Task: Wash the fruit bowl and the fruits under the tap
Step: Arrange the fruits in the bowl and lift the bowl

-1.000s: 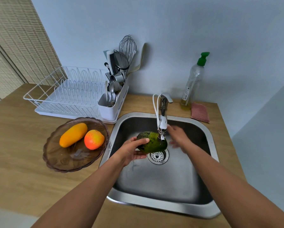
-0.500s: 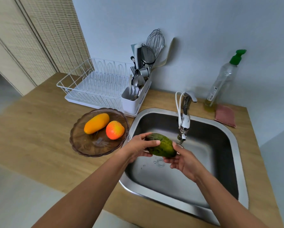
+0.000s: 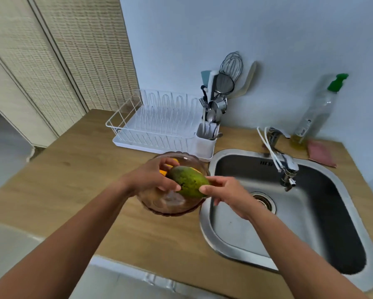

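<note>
A green mango (image 3: 188, 182) hangs over the brown glass fruit bowl (image 3: 170, 207), which stands on the wooden counter left of the sink. My left hand (image 3: 151, 178) grips the mango's left end and my right hand (image 3: 222, 192) holds its right end with the fingertips. An orange fruit (image 3: 174, 162) shows only as slivers behind my left hand; whatever else lies in the bowl is hidden. The tap (image 3: 286, 169) stands over the steel sink (image 3: 293, 214), right of both hands.
A white dish rack (image 3: 157, 126) with a cutlery holder (image 3: 207, 139) stands behind the bowl. A soap bottle (image 3: 317, 113) and a pink sponge (image 3: 320, 153) sit at the back right. The counter's front edge runs just below my forearms.
Both hands carried the green mango left, from under the tap over the sink to above the fruit bowl. The view swung left with them.
</note>
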### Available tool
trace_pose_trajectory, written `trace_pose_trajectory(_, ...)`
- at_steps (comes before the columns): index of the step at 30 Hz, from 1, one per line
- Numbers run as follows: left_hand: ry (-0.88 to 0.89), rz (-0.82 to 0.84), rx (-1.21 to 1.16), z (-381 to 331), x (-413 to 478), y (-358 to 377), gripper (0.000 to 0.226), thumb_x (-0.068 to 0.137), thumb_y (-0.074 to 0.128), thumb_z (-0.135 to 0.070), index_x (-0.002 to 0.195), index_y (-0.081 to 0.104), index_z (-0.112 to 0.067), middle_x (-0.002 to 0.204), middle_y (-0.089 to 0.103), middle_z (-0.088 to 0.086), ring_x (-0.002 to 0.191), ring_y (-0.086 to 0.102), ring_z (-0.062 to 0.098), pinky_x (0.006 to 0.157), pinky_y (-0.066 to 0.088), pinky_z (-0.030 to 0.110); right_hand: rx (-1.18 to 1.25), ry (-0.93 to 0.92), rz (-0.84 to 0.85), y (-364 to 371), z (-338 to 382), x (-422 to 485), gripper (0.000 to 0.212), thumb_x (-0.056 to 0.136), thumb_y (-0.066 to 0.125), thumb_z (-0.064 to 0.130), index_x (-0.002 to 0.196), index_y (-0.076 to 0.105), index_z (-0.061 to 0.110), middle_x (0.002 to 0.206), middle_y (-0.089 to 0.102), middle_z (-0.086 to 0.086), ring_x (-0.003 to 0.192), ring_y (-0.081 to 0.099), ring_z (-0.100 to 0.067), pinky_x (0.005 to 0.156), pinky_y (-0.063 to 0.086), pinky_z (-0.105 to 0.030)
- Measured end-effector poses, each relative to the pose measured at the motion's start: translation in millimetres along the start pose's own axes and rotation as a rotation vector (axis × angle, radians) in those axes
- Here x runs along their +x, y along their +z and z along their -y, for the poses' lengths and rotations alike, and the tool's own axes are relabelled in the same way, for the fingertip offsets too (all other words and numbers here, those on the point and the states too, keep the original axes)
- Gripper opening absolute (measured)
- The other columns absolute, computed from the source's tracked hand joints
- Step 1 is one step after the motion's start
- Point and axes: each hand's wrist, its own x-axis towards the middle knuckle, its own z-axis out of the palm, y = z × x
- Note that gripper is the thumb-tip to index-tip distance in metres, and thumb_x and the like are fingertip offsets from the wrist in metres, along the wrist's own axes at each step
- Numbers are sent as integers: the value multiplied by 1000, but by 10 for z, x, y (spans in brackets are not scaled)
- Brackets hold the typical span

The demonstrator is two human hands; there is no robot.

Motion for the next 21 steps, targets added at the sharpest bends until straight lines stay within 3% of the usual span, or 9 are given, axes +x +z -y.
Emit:
trace_pose_trajectory(3,7,29,179,322,-1,-231,75,57,88,-16,124,54,-27,119,56,5,89,59,12,71,54,24,-214,19,-6,341,141,173,48,72,87,20,117,70,18,93,70,-6,59,56,-17,58,50,-29)
trace_pose_trajectory(6,60,34,290,589,78,-292,78,52,83,-19,120,46,-28,118,49,6,97,54,17,66,50,25,-444,50,-37,577,160,298,62,70,88,22,127,65,17,110,64,0,76,64,-16,60,56,-29)
trace_pose_trajectory(9,129,10,411,711,141,-251,81,52,86,-16,117,40,-26,117,44,6,106,50,23,76,55,40,-653,54,-83,654,96,349,72,65,90,33,130,63,20,126,62,-2,109,62,-19,86,56,-33)
trace_pose_trajectory(11,150,16,467,762,159,-227,79,54,88,-14,117,40,-23,114,44,6,104,51,25,78,54,42,-741,56,-109,693,70,340,74,65,89,37,132,61,23,132,60,0,119,56,-18,98,49,-34)
trace_pose_trajectory(14,168,5,552,838,191,-196,76,55,89,-18,115,41,-26,115,47,5,104,47,24,73,46,33,-782,47,-133,758,51,295,74,67,88,35,134,57,25,136,58,1,122,53,-17,100,46,-32)
trace_pose_trajectory(21,196,-5,603,903,191,-158,80,57,88,-20,121,42,-31,122,45,0,110,50,23,80,53,42,-941,13,-165,821,-27,281,72,74,83,40,138,52,29,138,58,2,125,53,-20,99,48,-35)
